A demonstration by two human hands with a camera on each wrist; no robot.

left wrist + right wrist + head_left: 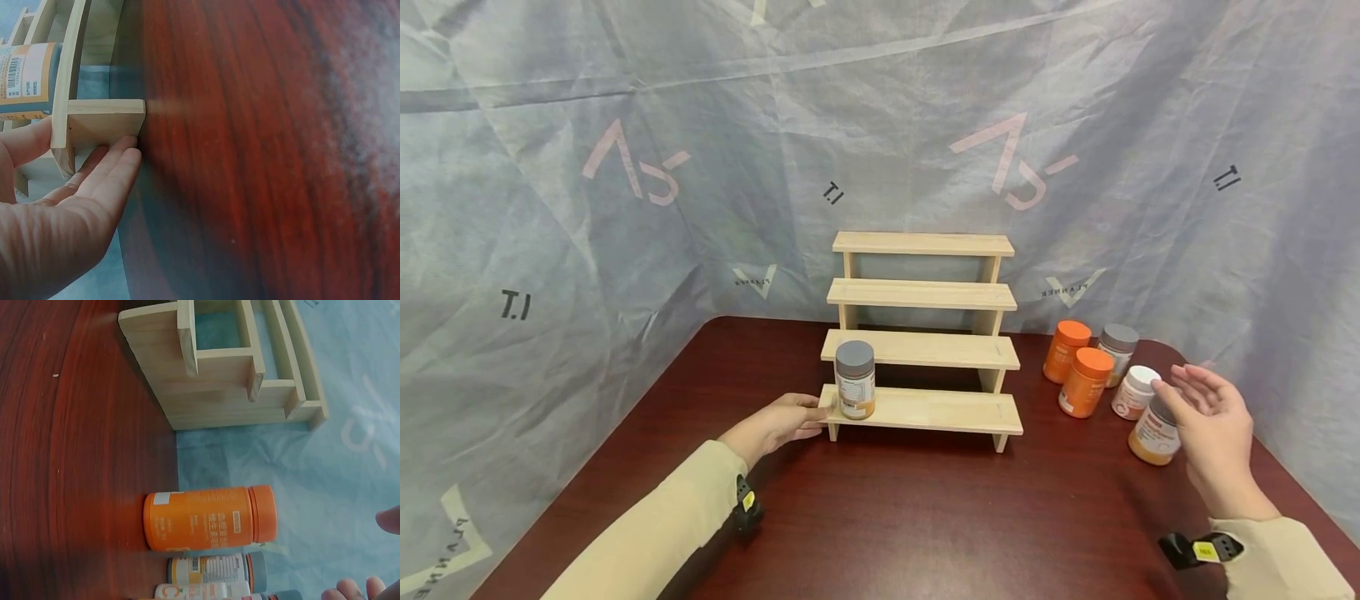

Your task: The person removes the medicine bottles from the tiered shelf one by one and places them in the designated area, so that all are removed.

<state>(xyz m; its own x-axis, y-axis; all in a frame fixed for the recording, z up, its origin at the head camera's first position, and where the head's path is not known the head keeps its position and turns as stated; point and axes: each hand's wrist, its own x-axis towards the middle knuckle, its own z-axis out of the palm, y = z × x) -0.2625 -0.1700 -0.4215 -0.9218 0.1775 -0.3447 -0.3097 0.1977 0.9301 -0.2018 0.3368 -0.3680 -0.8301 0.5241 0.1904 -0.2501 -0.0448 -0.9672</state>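
A wooden step shelf (925,408) with several tiers stands mid-table. My left hand (784,423) grips the left end of its lowest step, thumb along the top edge and fingers underneath, against the side panel (106,122). Close to that thumb, a grey-lidded jar (855,387) sits upright on the step. Over at the right, my right hand (1217,433) is raised with thumb and fingers spread, and nothing shows between them. It overlaps the lid of another grey-lidded jar (1154,437) in the head view. In the right wrist view, its fingertips (375,587) show at the lower right edge.
Behind the right-hand jar stand a white-lidded bottle (1135,393), two orange bottles (1081,387) and another grey-lidded jar (1116,350). The dark red table (910,508) reaches back to a grey-blue cloth backdrop (760,167), which also hangs at both sides.
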